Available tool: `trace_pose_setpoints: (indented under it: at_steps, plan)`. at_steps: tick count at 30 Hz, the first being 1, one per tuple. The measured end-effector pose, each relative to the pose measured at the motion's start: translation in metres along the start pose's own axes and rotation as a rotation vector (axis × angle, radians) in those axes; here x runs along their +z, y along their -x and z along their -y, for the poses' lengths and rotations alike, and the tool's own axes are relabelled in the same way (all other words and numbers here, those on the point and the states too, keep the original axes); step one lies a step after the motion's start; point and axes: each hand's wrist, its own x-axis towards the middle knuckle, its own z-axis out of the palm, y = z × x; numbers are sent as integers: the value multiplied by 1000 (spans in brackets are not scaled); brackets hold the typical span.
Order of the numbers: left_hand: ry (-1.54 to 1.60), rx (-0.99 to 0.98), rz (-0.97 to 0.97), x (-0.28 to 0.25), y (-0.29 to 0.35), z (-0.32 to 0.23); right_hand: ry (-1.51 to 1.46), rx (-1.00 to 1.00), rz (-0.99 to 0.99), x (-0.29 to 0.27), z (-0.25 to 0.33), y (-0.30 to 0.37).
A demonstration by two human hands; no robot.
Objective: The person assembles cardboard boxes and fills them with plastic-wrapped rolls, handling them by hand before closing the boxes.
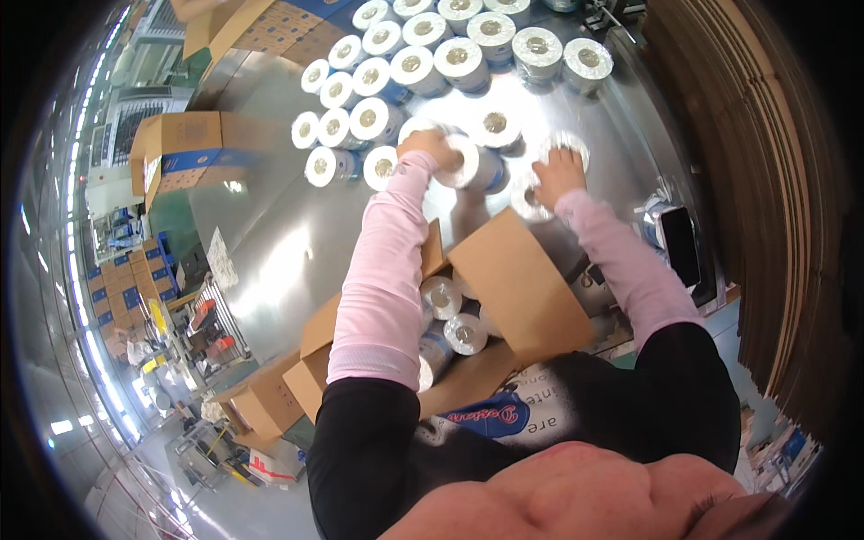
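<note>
Many white paper rolls, wrapped in clear film with blue print, stand on end on a shiny metal table (270, 225). My left hand (432, 149) is closed on a paper roll (462, 164) in the near part of the group, its fingers partly hidden. Farther right, my right hand (560, 175) bends its fingers over another paper roll (571, 147), and a second roll (529, 200) touches its near side. Between my forearms, close to my body, an open cardboard box (522, 283) holds several of the same rolls (465, 334).
A dark phone-like device (679, 245) sits at the table's right edge. Stacked flat cardboard (765, 180) rises beyond it. At the left are an open carton (193, 153) with a blue band and, farther off, piled cartons (130, 288). Another carton (265, 396) stands beside the near box.
</note>
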Motion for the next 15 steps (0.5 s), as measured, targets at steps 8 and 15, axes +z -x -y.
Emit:
trace_pose_setpoints:
  at_steps: [8,15]
  plan:
    - [1494,572,-686,-32,148,73,93,-278,-315,132,-7,146]
    - [1444,1129,-276,-17,349,31,-2299,-74,-55,-69,-32,81]
